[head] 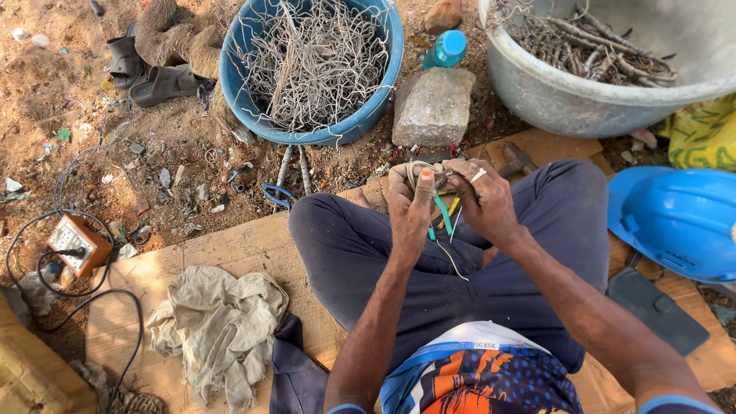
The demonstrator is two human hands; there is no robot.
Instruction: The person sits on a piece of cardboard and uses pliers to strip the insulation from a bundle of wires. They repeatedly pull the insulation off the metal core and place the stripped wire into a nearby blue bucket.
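Left hand (409, 205) gripping a bundle of thin grey wire (420, 170), right hand (484, 201) closed on green-handled pliers (442, 211) — best twisted with the bundle held firm, jaws biting close to the fingers.

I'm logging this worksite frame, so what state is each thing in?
Left hand: closed around a coil of wire.
Right hand: pinching the same wire.
Green-handled pliers: hanging between the hands.
Blue basin: full of tangled wire pieces.
Grey tub: partly filled with rusty rods.
Blue helmet: lying on the ground.
Cloth: crumpled.
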